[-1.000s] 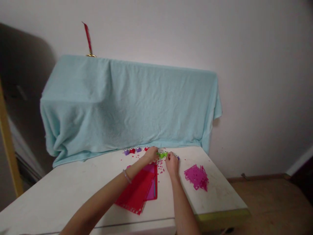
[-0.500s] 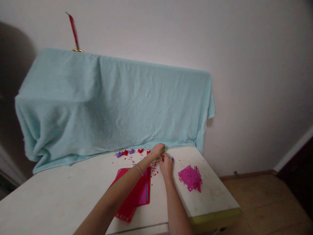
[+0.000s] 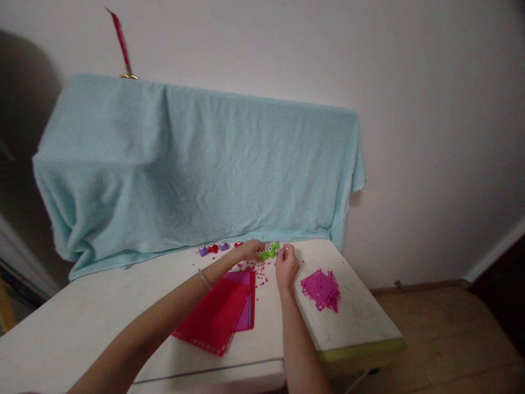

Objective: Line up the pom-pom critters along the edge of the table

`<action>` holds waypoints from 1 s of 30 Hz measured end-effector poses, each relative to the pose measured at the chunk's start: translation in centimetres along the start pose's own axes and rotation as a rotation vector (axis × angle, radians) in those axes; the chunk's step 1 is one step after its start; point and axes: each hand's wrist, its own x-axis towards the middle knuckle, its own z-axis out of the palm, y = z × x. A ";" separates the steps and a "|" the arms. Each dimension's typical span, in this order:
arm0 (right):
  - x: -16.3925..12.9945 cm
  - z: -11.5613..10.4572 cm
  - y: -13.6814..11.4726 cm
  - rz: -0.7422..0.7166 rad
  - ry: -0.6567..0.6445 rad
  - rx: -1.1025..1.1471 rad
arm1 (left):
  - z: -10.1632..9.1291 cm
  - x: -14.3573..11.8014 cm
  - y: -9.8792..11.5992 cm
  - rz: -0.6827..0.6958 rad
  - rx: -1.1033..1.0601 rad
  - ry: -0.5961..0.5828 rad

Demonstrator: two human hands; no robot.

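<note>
Several small green pieces with round white eye-like tops (image 3: pixel 271 251) sit together at the back of the white table (image 3: pixel 143 312). My left hand (image 3: pixel 251 250) reaches over their left side with fingers stretched out, its fingertips close to the nearest green piece; contact is unclear. To their right, my right hand (image 3: pixel 287 266) is raised with fingers pinched together; what it holds, if anything, is too small to make out. A bit of purple shows beside its fingers. Farther left stand similar purple pieces (image 3: pixel 203 250) and red pieces (image 3: pixel 213 248) in a row.
Red and purple sheets (image 3: pixel 213 314) with holes along their edges lie under my left forearm. Pink paper dots (image 3: pixel 261 273) are scattered behind them. Punched magenta paper (image 3: pixel 321 290) is piled at the right. A light blue cloth (image 3: pixel 246 169) hangs along the table's back.
My hands have moved apart: the left has shifted left and the right a little to the right. The green pieces now show between them. The whole view has shifted slightly.
</note>
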 end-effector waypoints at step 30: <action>1.2 0.8 2.8 0.352 0.264 0.324 | 0.5 2.7 6.9 -0.204 0.039 0.314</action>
